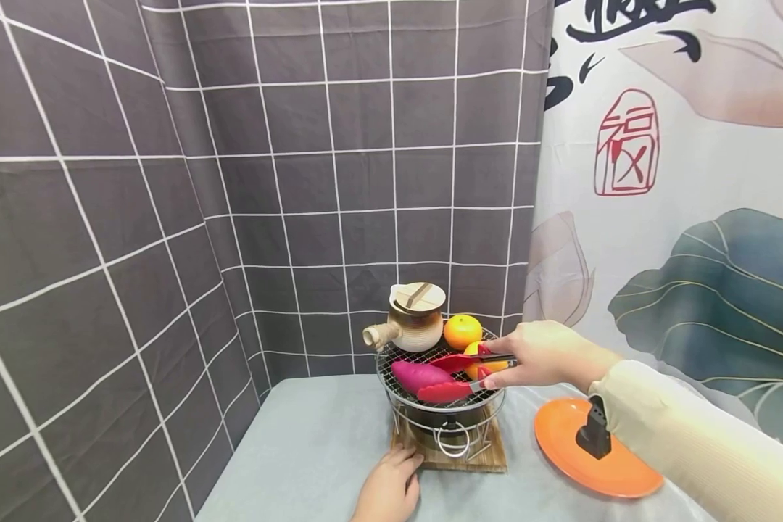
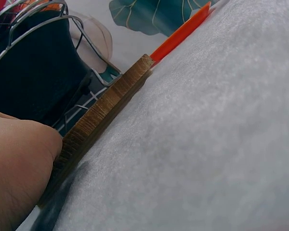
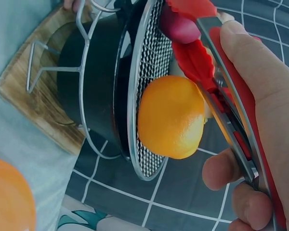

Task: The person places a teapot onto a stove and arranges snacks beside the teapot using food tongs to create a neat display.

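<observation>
My right hand [image 1: 536,357] grips red-tipped tongs [image 1: 445,392] over the round wire grill rack [image 1: 386,370]. The tongs' spread tips lie about the right end of a purple sweet potato [image 1: 416,376] on the rack; in the right wrist view they reach either side of it, though I cannot tell how firmly they touch. An orange [image 3: 171,117] sits on the mesh just beneath the tongs. Low in the head view, my left hand [image 1: 390,484] rests its fingers on the front left corner of the wooden board [image 1: 492,457] under the stove.
Behind the sweet potato stand a small lidded clay pot [image 1: 420,326], its handle pointing left, and another orange [image 1: 462,331]. The dark stove [image 3: 94,72] sits in a wire frame. To the right lies an orange plate [image 1: 564,435]. Grey checked cloth [image 1: 365,181] hangs behind.
</observation>
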`<state>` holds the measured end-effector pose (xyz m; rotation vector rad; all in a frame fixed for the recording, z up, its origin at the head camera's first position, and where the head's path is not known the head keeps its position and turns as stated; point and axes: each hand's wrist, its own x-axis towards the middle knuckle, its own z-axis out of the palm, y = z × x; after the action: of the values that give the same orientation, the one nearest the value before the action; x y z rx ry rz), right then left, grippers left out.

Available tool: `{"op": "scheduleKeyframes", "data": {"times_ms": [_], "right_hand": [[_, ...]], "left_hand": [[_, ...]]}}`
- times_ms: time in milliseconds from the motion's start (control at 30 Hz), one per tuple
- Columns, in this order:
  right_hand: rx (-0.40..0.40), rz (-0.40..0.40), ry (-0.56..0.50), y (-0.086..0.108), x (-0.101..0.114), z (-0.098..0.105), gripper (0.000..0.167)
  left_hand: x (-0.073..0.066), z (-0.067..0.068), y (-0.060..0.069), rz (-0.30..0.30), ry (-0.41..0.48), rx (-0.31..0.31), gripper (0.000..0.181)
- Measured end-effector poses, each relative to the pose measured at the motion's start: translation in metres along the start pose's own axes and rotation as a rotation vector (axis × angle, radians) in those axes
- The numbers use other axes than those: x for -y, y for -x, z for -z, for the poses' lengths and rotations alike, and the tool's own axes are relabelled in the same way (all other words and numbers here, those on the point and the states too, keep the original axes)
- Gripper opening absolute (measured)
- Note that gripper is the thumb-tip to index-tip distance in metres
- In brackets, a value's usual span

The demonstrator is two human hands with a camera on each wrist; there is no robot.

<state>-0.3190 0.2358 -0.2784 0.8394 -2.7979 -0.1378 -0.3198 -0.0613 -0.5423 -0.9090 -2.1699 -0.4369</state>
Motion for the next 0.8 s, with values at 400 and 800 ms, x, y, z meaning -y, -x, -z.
{"op": "scheduleKeyframes", "data": {"times_ms": [400,800], "right_hand": [[-0.012,0.008,0.026,-0.003,0.0003,-0.0025,0.08],[-0.021,-0.009,0.049,-0.0042,0.0024,0.0035,0.082]], "left_hand": [[-0.0009,-0.0003,0.0006,0.002,-0.009,-0.005,0.03],[0.0027,-0.003,0.001,-0.024,-0.015,-0.017,0.029]]}}
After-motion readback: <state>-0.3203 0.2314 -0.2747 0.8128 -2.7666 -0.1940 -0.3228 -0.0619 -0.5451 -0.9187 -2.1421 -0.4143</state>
